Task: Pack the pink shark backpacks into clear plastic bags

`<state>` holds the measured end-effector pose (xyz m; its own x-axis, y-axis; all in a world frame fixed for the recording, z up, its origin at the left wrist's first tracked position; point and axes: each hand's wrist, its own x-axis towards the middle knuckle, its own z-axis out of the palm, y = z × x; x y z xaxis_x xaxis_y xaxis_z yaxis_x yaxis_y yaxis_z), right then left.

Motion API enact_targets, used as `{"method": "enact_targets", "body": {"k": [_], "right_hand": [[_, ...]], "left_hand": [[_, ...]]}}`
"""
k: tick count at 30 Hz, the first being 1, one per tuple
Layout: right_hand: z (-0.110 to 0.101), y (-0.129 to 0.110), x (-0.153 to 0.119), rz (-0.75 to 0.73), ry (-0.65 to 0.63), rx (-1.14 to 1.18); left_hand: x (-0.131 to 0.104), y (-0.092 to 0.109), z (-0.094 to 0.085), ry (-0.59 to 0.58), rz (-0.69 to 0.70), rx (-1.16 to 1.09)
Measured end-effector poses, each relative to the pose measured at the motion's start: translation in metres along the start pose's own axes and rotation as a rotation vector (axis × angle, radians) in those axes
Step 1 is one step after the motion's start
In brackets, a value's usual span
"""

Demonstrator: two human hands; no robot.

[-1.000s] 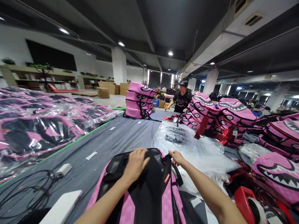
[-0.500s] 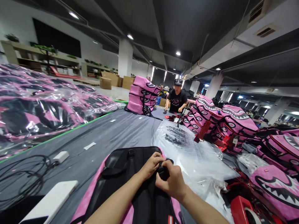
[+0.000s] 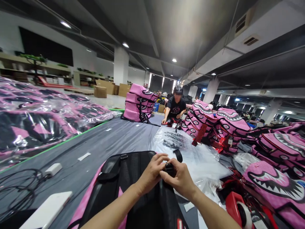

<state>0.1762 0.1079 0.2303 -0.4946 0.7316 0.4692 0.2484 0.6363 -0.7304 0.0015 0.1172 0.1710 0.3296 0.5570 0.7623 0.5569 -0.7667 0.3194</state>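
Note:
A black and pink backpack [image 3: 140, 168] lies on the grey-covered table with its black straps facing up. Over its upper right part, my left hand [image 3: 154, 170] and my right hand [image 3: 178, 175] meet at a black strap buckle [image 3: 169, 168]. The fingers of my left hand pinch the buckle's left side. My right thumb and fingers close around its right side. A loose black strap end [image 3: 178, 156] curls up just beyond my right hand.
Clear printed plastic bags [image 3: 195, 156] lie ahead. Pink shark-mouth backpacks are stacked at the back [image 3: 139, 103] and right [image 3: 232, 125]. Plastic-wrapped bags [image 3: 47, 127] fill the left. A red tape dispenser [image 3: 234, 203] is at lower right, a white device [image 3: 47, 211] at lower left. A person [image 3: 176, 106] stands across.
Both hands have lifted the strap and buckle slightly, and the strap end now sticks up. The view has turned a little right. The person across leans lower over the table.

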Motion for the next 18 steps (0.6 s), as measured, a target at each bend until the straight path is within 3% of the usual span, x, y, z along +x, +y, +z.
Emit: {"method": "enact_targets", "body": {"k": [2,5,8,13,16,18], "right_hand": [[0.001,0.0,-0.006,0.073,-0.047,0.116],[-0.006,0.006,-0.016,0.125,-0.126,0.259],[-0.013,0.012,-0.017,0.107,-0.178,0.244],[-0.001,0.022,0.02,-0.136,-0.147,-0.037],[0.025,0.036,0.061,-0.226,-0.176,-0.105],[0.046,0.05,0.089,-0.176,-0.222,-0.115]], "left_hand": [[-0.001,0.003,-0.004,0.037,0.048,0.184],[-0.006,0.002,-0.008,-0.031,0.143,0.323],[-0.017,0.005,-0.008,-0.066,0.092,0.355],[-0.047,0.016,-0.009,0.076,-0.303,0.216],[-0.061,0.028,-0.012,0.194,-0.669,-0.104],[-0.07,0.04,-0.009,0.269,-0.88,-0.376]]}}
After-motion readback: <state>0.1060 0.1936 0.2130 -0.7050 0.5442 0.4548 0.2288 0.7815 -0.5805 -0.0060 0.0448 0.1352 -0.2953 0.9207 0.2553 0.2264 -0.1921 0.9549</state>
